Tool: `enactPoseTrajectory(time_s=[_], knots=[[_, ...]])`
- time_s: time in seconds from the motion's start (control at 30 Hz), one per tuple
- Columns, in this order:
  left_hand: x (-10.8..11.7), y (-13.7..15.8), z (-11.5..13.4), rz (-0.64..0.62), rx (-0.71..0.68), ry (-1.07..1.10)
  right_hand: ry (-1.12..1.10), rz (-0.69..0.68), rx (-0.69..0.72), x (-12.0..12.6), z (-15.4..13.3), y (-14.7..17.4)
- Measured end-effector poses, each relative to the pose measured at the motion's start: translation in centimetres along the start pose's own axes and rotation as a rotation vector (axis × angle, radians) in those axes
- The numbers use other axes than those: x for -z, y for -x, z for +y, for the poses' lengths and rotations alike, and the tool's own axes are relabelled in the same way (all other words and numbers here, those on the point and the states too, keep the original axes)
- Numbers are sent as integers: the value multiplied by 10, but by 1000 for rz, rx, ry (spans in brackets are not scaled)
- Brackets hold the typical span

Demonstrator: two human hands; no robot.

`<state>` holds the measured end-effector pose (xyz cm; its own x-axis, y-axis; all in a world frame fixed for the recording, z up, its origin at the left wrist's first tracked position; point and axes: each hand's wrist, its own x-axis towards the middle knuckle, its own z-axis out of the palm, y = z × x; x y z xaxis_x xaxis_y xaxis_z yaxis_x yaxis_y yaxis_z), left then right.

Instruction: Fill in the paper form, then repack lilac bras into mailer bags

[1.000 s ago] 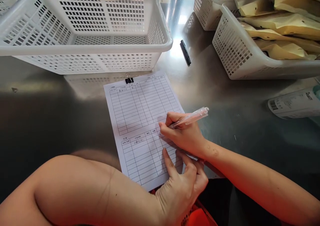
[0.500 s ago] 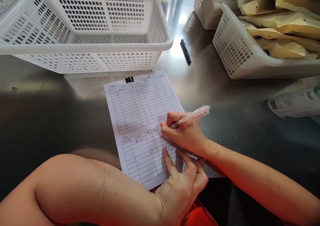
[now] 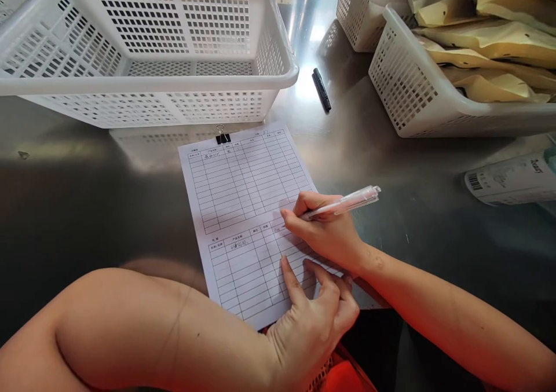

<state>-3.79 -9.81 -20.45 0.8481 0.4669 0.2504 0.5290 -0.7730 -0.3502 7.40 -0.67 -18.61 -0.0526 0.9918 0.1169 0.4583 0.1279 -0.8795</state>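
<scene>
My right hand is closed around a clear-barrelled pen, its writing end over the lower table of a printed form. The pen's tip is hidden behind my fingers. Handwriting shows in the first row of both the upper and the lower table. A black binder clip grips the paper's top edge. My left hand rests on the lower right of the sheet with its fingers spread, pressing it and holding no object.
A white perforated basket stands beyond the form. At the right, white baskets hold yellowish packages. A black marker lies on the metal table. A labelled bottle lies near the right edge.
My right hand with the pen has shifted slightly right along the row, and more handwriting shows to its left. The pen leans lower to the right. My left hand stays on the sheet.
</scene>
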Motion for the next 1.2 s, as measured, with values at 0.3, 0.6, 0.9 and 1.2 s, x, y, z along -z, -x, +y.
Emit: enactPoseTrajectory(time_s=[0.3, 0.6, 0.9, 1.2], knots=[[2, 1, 1, -8, -7, -40, 31, -4, 26, -4, 0, -2], [-2, 2, 6, -11, 22, -27, 21, -20, 56, -3, -2, -2], [2, 2, 0, -14, -22, -32, 17, 19, 37, -2, 0, -1], [1, 1, 2, -37, -2, -48, 6, 23, 40, -3, 2, -1]])
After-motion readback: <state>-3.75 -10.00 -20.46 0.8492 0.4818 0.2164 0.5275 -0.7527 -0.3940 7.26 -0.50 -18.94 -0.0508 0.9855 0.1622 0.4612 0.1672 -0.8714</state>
